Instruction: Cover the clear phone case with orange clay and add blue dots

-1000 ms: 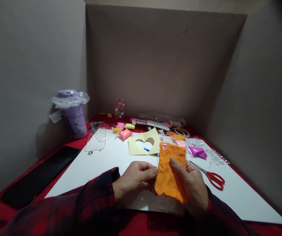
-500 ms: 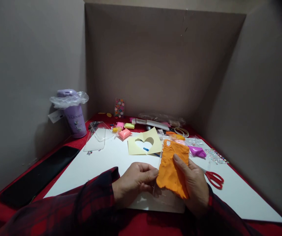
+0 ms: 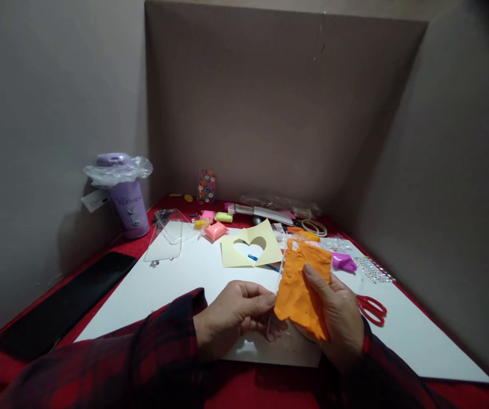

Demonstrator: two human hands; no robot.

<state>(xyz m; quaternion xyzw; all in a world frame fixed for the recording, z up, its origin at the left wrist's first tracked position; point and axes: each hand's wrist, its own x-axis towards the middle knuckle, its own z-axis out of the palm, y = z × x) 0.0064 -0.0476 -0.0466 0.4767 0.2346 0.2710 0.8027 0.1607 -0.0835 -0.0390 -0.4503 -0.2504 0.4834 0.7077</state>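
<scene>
A clear phone case covered with a rough sheet of orange clay (image 3: 297, 289) is held up in front of me, tilted. A hole shows near its top, and the clay's lower edge is ragged. My right hand (image 3: 340, 312) grips it from the right, thumb lying on the clay and fingers behind. At the lower left edge, my left hand (image 3: 238, 312) pinches with thumb and forefinger against the case's side. Beyond them lies a pale yellow paper (image 3: 231, 255) with a heart-shaped cutout, a blue tool (image 3: 263, 262) partly under it.
Red-handled scissors (image 3: 372, 311) lie right of my hand, near a purple clay packet (image 3: 343, 262) and a gem sticker sheet (image 3: 374, 270). Clear cases (image 3: 164, 244), a pink clay packet (image 3: 216, 231), a black phone-like slab (image 3: 69, 301) and a purple cup (image 3: 129, 210) are leftward on the white board (image 3: 142, 307).
The clay-covered case has shifted slightly right and tilted a little more. Both hands keep about the same hold.
</scene>
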